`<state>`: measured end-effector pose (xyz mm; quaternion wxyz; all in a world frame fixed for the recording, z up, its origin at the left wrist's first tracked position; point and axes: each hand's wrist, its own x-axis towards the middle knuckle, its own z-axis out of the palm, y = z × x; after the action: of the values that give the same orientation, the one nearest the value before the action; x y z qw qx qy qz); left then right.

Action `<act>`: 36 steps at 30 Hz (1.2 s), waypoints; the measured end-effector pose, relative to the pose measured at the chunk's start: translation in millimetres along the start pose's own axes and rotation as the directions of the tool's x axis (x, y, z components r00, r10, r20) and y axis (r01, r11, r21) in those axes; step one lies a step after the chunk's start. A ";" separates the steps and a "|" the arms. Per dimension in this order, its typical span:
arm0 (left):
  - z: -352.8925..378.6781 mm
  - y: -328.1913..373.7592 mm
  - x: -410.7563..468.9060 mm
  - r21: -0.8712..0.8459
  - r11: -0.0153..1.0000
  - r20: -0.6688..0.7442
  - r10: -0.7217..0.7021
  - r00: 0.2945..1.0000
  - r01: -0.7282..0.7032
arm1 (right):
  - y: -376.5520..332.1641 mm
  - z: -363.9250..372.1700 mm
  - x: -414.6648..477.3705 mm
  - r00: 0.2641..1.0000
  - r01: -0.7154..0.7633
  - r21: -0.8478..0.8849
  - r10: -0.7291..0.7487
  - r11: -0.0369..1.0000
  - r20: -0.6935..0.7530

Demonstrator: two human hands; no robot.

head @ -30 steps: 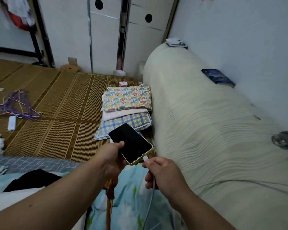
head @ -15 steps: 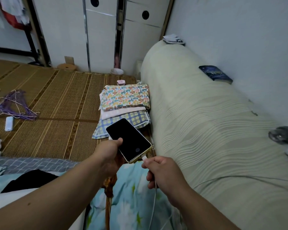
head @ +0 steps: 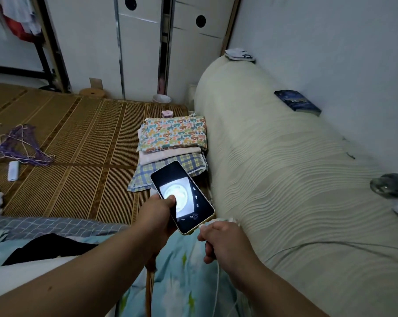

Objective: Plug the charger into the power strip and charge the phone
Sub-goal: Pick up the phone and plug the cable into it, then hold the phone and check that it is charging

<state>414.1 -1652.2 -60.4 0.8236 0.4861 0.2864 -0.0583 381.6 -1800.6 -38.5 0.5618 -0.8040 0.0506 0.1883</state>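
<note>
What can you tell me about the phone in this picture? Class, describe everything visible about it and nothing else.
The phone is a slim slab with a black front and a pale yellowish edge. Its screen is lit, showing a bright round shape and small icons. It is held tilted in the air, screen up, above the bedding. The left hand grips its left side, thumb on the screen. At its near bottom edge the right hand holds a white cable.

Pale walls (head: 330,42), white sliding doors (head: 143,49), a woven straw mat floor (head: 79,138), dim light.
</note>
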 end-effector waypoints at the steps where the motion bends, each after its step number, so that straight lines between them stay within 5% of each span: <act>1: 0.2 -0.6 -0.5 0.010 1.000 -0.002 0.006 1.000 -0.006 | 1.3 0.4 0.0 1.000 -0.005 -0.010 0.005 1.000 0.000; 8: -0.1 5.4 -7.1 0.164 0.979 0.070 0.108 0.992 -0.118 | 4.9 -12.6 -2.0 0.985 -0.081 -0.012 0.082 0.997 0.154; 11: 3.0 5.9 -15.7 0.196 0.972 0.153 0.097 0.983 -0.126 | 3.6 -24.1 2.1 0.996 0.066 -0.117 -0.059 0.991 0.062; 15: 5.1 2.5 -23.4 0.212 0.968 0.273 0.072 0.959 -0.133 | -4.2 -28.4 7.8 0.996 0.089 0.080 -0.088 0.993 -0.019; 18: 5.1 -1.2 -26.8 0.145 0.984 0.348 0.045 0.937 -0.101 | -9.5 -28.9 7.0 0.999 0.022 0.255 -0.031 0.967 0.031; 24: 7.3 -8.7 -24.4 -0.103 0.995 0.413 0.059 0.909 -0.018 | -1.6 -26.8 5.3 1.000 0.011 0.304 -0.011 0.953 -0.002; 36: 7.0 -12.3 -12.2 -0.131 0.991 0.348 0.060 0.936 -0.015 | 6.6 -26.2 14.1 0.999 0.026 0.333 -0.015 0.943 -0.036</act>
<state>402.3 -1666.7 -60.9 0.8914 0.4203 0.1287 -0.1101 399.1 -1825.4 -41.6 0.6905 -0.7010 0.0825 0.1582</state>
